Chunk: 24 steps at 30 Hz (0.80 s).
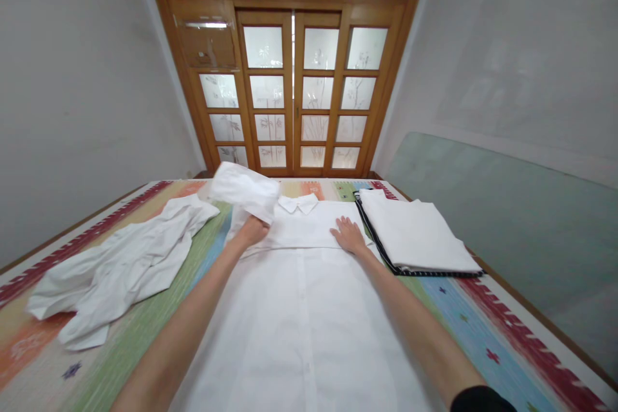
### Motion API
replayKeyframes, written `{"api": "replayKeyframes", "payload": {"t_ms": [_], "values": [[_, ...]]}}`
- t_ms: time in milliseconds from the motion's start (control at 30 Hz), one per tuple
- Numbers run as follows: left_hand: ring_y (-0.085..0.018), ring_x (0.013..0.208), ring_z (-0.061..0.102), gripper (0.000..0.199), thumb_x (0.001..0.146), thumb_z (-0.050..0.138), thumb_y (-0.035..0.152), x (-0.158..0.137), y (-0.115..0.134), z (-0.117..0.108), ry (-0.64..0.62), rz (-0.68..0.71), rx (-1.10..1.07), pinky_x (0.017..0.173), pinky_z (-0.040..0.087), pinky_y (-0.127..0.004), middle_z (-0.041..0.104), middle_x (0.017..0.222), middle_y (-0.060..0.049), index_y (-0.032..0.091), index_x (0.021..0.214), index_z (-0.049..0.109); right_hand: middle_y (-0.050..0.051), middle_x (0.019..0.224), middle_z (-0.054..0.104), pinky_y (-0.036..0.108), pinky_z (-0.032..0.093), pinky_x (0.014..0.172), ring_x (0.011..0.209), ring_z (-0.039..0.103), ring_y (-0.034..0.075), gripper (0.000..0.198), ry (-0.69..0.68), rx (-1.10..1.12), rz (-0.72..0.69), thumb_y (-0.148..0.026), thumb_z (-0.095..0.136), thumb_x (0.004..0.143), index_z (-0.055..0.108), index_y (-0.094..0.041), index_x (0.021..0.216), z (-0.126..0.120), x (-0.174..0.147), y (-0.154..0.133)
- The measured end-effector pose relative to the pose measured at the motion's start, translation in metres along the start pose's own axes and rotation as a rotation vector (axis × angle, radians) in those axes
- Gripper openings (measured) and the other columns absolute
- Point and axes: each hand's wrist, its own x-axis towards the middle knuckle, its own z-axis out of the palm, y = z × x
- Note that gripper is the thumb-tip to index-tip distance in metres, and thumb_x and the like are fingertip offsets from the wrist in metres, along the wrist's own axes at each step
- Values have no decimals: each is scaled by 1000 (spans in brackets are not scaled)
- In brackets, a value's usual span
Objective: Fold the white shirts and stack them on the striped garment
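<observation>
A white collared shirt (302,309) lies spread out in front of me, its collar (298,203) at the far end. My left hand (253,232) is closed on the shirt's sleeve (245,187), which is raised above the left shoulder area. On the right of the upper shirt, my right hand (349,235) rests flat with its fingers spread. A straight crosswise edge of white cloth runs between the hands, below the collar.
A crumpled white garment (125,264) lies to the left. At the right sits a folded stack of white cloth (415,232) over a black-and-white piece. Beneath everything is a colourful patterned cover (159,309). Wooden glazed doors (293,90) stand beyond.
</observation>
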Motion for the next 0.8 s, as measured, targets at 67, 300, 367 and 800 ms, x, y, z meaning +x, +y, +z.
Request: {"api": "replayKeyframes", "payload": {"t_ms": [67, 300, 367, 800], "values": [[-29, 139, 37, 55, 88, 48, 45, -14, 18, 22, -255, 159, 78, 114, 29, -47, 46, 148, -10, 21, 138, 51, 13, 152, 38, 46, 14, 117, 144, 25, 25, 49, 22, 205, -1, -37, 38, 96, 51, -16, 138, -4, 4, 3], [-38, 148, 1, 76, 91, 29, 67, -40, 27, 47, -423, 206, 71, 106, -4, -76, 14, 161, -5, 31, 155, 8, 9, 130, 60, 30, 51, 88, 112, 60, 18, 50, 68, 804, 75, -49, 23, 98, 57, -22, 123, -26, 11, -11], [-38, 148, 1, 75, 90, 31, 68, -39, 23, 42, -440, 239, 47, 105, -4, -76, 13, 161, -5, 33, 154, 14, 11, 130, 59, 26, 54, 74, 101, 64, 18, 56, 44, 951, 185, -58, 25, 95, 54, -20, 124, -34, 10, -20], [-25, 125, 53, 40, 96, 34, 29, -21, -15, 24, -173, 15, 45, 107, 38, -38, 58, 136, -13, 17, 122, 62, 15, 127, 60, 19, 40, 41, 50, 56, 7, 58, -122, 690, 241, -33, 63, 79, 50, -17, 133, -54, 37, -45]]}}
